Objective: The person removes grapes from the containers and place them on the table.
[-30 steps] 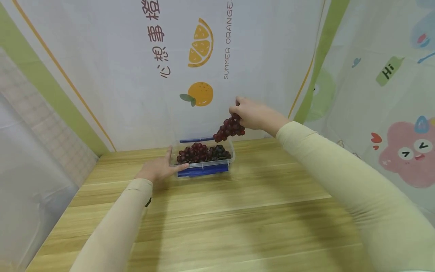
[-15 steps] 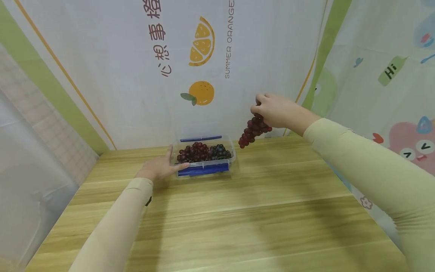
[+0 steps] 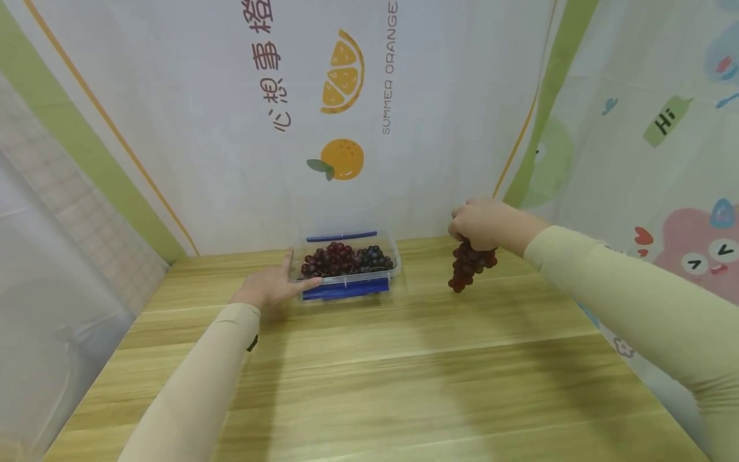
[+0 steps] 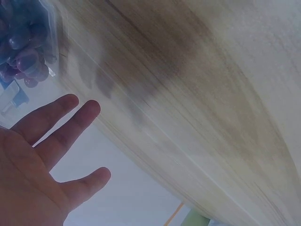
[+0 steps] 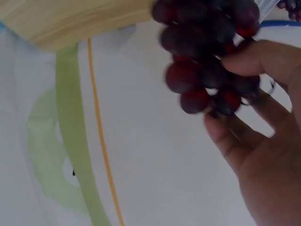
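- Your left hand (image 3: 267,287) is at the left end of the clear plastic container (image 3: 396,254), its fingers spread and straight; it steadies rather than grips, with the thumb lying along the near rim.
- From the left wrist view, you can see those fingers well apart from one another, with nothing caught between them.
- Your right hand (image 3: 491,223) is closed in a pinch at the top of a bunch of red grapes (image 3: 471,264), thumb on one side and fingertips on the other.
- That bunch hangs below your right hand, over the counter (image 3: 358,378), to the right of the container and well apart from it; you cannot tell from these views whether its lowest grapes touch the wood.
- Inside the container you have more fruit: reddish grapes (image 3: 328,260) on the left and darker grapes (image 3: 373,258) on the right, the two lots side by side.
- A blue front clip (image 3: 346,289) hangs down along the container's near side, and a blue rear strip (image 3: 342,237) shows along its far side.
- The container sits near the counter's far edge, in front of a white sheet (image 3: 231,186) printed with a whole orange (image 3: 342,159) below an orange slice (image 3: 343,76).
- Your pale sleeves (image 3: 623,301) reach to both wrists.
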Tool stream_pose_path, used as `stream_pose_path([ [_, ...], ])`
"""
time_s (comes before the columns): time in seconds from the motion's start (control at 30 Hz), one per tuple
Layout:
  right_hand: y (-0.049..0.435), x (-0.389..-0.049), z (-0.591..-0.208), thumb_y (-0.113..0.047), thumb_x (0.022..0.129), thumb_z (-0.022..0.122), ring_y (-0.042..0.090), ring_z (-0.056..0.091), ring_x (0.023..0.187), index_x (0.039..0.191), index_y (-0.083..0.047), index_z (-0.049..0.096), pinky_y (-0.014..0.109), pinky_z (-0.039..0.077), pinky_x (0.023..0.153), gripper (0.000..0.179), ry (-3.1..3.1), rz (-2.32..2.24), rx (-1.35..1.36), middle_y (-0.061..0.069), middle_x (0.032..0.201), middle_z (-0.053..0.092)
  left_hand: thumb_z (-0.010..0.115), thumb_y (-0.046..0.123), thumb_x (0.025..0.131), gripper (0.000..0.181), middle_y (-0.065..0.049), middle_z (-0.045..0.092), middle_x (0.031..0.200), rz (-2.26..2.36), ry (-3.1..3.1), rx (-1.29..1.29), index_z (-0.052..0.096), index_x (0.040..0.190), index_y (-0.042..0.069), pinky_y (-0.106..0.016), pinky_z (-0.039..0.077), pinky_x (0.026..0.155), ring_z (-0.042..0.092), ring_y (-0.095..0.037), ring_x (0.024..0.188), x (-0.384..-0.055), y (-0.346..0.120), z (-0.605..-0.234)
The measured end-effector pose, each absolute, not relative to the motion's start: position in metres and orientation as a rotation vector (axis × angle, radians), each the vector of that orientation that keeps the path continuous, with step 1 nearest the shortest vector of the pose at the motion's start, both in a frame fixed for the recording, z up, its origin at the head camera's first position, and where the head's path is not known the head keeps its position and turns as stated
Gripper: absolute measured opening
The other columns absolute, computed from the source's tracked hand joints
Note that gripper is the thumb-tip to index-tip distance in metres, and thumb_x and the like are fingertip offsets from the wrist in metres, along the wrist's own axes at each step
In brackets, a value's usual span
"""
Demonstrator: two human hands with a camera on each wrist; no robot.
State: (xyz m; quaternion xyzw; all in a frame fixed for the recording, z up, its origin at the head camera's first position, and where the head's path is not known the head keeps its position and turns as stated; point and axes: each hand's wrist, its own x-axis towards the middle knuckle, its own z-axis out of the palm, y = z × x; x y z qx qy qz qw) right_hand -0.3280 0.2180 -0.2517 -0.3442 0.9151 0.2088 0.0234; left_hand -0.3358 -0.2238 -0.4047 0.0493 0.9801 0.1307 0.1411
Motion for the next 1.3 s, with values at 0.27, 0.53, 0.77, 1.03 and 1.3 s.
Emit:
stream_pose_path([
  [0.27,0.212,-0.331,-0.283,0.005,0.093,0.071,0.020,0.049,0.077,0.080,-0.020,0.071,0.034,0.046,0.071,0.028,2.758,0.707,-1.041,-0.002,0.088,0.063,0.032,0.105,0.079,0.135,-0.028,0.067,0.141,0.391,2.844,0.161,-0.023,0.168,0.020,-0.035,0.052,0.054,0.071,-0.026,0.070,-0.335,-0.224,-0.404],
  [0.53,0.204,-0.355,-0.314,-0.006,0.096,0.077,0.021,0.051,0.083,0.092,-0.023,0.076,0.036,0.049,0.073,0.017,2.795,0.858,-1.062,-0.002,0.095,0.063,0.032,0.105,0.079,0.134,-0.030,0.057,0.153,0.388,2.841,0.151,-0.024,0.168,0.022,-0.035,0.052,0.055,0.070,-0.025,0.068,-0.335,-0.226,-0.407],
  [0.77,0.216,-0.375,-0.349,-0.001,0.096,0.076,0.026,0.060,0.093,0.110,-0.017,0.079,0.039,0.057,0.072,0.022,2.874,0.804,-1.224,0.006,0.114,0.070,0.032,0.105,0.079,0.134,-0.028,0.053,0.158,0.407,2.850,0.155,-0.024,0.168,0.023,-0.036,0.050,0.054,0.070,-0.026,0.067,-0.335,-0.225,-0.409],
  [1.03,0.220,-0.379,-0.362,-0.014,0.107,0.064,0.042,0.067,0.125,0.141,-0.013,0.068,0.051,0.063,0.088,0.034,2.899,0.475,-0.949,0.022,0.150,0.060,0.032,0.106,0.077,0.135,-0.026,0.047,0.164,0.430,2.833,0.159,-0.026,0.167,0.025,-0.037,0.054,0.059,0.072,-0.025,0.072,-0.337,-0.225,-0.412],
  [1.3,0.213,-0.380,-0.385,-0.069,0.101,0.057,0.055,0.040,0.151,0.170,-0.006,0.022,0.069,0.039,0.121,0.099,2.769,-0.061,-0.492,0.038,0.167,0.031,0.033,0.106,0.077,0.136,-0.026,0.065,0.146,0.434,2.850,0.171,-0.025,0.167,0.022,-0.036,0.053,0.057,0.071,-0.026,0.066,-0.335,-0.226,-0.409],
])
